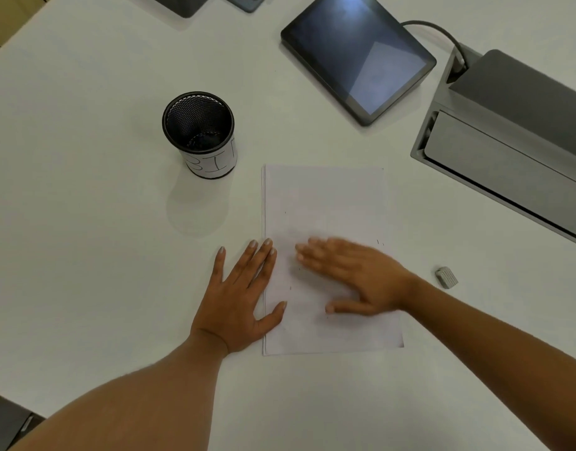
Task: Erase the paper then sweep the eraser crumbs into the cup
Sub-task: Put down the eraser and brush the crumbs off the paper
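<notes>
A white sheet of paper (325,203) lies on the white table, with a few tiny dark crumbs scattered on it. My left hand (237,297) rests flat and open at the paper's left edge, thumb and fingertips on the sheet. My right hand (351,275) lies flat on the lower half of the paper, fingers together pointing left, blurred by motion. A black mesh cup (200,131) with a white label stands upright to the upper left of the paper. The small grey eraser (446,277) lies on the table to the right of the paper, apart from both hands.
A dark tablet (358,53) with a cable lies at the back. A grey box-shaped device (507,151) fills the right side. More dark objects (182,3) sit at the far edge. The table's corner edge shows at lower left.
</notes>
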